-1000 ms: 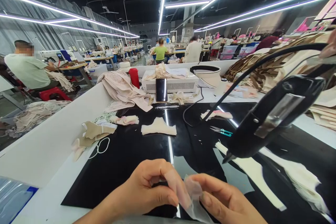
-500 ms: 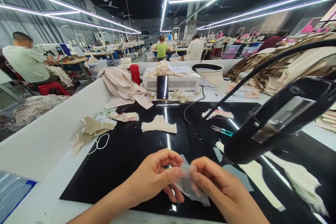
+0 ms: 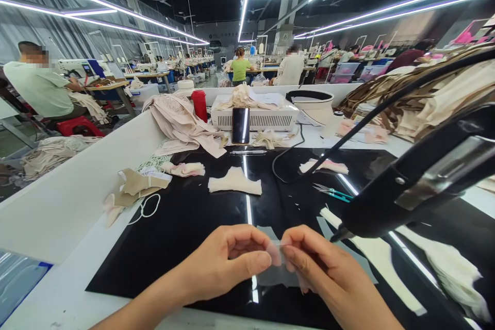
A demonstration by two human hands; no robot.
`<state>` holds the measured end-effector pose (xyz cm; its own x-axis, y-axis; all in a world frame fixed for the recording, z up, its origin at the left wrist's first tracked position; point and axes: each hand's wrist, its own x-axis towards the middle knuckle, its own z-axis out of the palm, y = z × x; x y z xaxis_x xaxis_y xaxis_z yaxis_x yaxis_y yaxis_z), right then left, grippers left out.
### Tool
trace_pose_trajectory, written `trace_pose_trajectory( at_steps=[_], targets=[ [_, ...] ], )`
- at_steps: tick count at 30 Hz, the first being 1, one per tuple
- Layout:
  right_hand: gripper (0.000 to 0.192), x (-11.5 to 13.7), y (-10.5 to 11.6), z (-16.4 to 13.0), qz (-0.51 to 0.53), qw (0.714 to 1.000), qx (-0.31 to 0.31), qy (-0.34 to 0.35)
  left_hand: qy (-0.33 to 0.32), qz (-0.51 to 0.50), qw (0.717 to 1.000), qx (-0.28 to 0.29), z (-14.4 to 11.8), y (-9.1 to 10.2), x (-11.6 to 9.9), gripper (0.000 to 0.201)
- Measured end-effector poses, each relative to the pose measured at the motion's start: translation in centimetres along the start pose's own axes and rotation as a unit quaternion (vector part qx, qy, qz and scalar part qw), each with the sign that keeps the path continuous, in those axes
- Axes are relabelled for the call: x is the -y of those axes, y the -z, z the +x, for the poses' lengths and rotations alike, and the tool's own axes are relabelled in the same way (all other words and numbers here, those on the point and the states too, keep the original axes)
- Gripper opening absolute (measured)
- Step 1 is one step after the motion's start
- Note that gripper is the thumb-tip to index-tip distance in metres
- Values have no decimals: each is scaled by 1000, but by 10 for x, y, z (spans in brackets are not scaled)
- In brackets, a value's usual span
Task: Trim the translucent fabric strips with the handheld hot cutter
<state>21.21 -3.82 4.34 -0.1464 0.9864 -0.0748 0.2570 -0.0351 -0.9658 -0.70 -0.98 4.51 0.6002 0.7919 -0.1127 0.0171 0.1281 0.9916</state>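
Observation:
A thin translucent sheet [image 3: 275, 274] hangs between my hands, low over the black work surface [image 3: 162, 247]. My right hand [image 3: 315, 260] pinches its upper edge between thumb and fingers. My left hand [image 3: 235, 260] curls its fingers at the sheet's upper left, thumb resting in front; where exactly it grips is partly hidden. Just right of my right hand comes the pointed tip of a black tool [image 3: 382, 201] on a cable. Beneath that tool lie other translucent pieces [image 3: 361, 258] and a long cream fabric strip [image 3: 386, 265].
A cream fabric piece [image 3: 234, 181] lies ahead, with teal-handled thread snips [image 3: 333, 193] to the right. Beige scraps [image 3: 141, 188] lie left. Behind are a phone [image 3: 240, 126], a white vented box [image 3: 266, 118], a red cup [image 3: 199, 105] and fabric piles. Co-workers sit farther off.
The sheet has turned from slanting to hanging straighter between my hands. My left thumb and fingers have shifted slightly right and upward along it. The view has shifted slightly.

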Motion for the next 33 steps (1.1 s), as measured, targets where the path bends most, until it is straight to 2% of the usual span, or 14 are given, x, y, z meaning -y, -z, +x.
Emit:
trace_pose_trajectory(
  at_steps=[3, 6, 10, 12, 14, 17, 21, 23, 25, 30, 33],
  targets=[
    [31, -1, 0, 1, -2, 1000, 13, -3, 19, 20, 999, -47, 2, -2, 4, 28],
    [32, -5, -1, 1, -7, 1000, 17, -8, 32, 5, 998, -55, 4, -5, 9, 26],
    [34, -12, 0, -1, -25, 999, -43, -5, 36, -10, 996, -76, 7, -6, 14, 27],
    [30, -16, 2, -2, -59, 996, -66, 16, 42, -5, 995, -92, 9, -6, 16, 26],
    [22, -22, 5, -2, -107, 991, -68, 49, 47, -3, 994, -102, 12, -5, 19, 25],
    [21, -35, 7, 1, -172, 978, -62, 103, 46, 14, 992, -120, 14, -5, 23, 22],
    [20, -48, 5, 5, -212, 962, -72, 156, 41, 110, 980, -164, 14, -5, 25, 17],
    [18, -48, 3, 5, -220, 961, -78, 150, 29, 180, 967, -176, 13, -6, 24, 12],
    [17, -44, 1, 5, -218, 965, -78, 123, 23, 205, 962, -176, 12, -7, 23, 16],
    [20, -36, 2, 4, -160, 983, -69, 62, 32, 49, 987, -147, 13, -8, 23, 22],
    [19, -39, 3, 4, -142, 986, -71, 45, 27, 30, 989, -145, 13, -7, 21, 19]
  ],
)
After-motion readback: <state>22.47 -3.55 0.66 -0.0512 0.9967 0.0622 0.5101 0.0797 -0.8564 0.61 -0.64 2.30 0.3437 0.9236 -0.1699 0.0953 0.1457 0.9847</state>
